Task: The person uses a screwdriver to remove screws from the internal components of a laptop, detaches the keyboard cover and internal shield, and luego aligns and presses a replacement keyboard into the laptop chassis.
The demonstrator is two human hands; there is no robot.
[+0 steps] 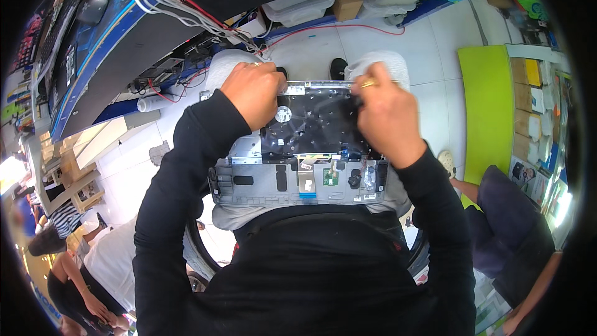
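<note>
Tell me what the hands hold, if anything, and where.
Left hand is at the far edge of the laptop casing, on its left; right hand on its right. Whether either grips cannot be told.

Your lap (pixel 233 216), in pale grey trousers, does the carrying: across your thighs lies a grey laptop case (pixel 311 127), its inner side facing up, the far edge near your knees and the near edge close to your waist. Below you, the pale tiled floor (pixel 429 37) bears your dark shoes (pixel 339 68), and a thin red cable (pixel 339 26) runs along it. At your upper left, a blue-edged desk (pixel 93 36) carries a black mouse (pixel 92 9).
</note>
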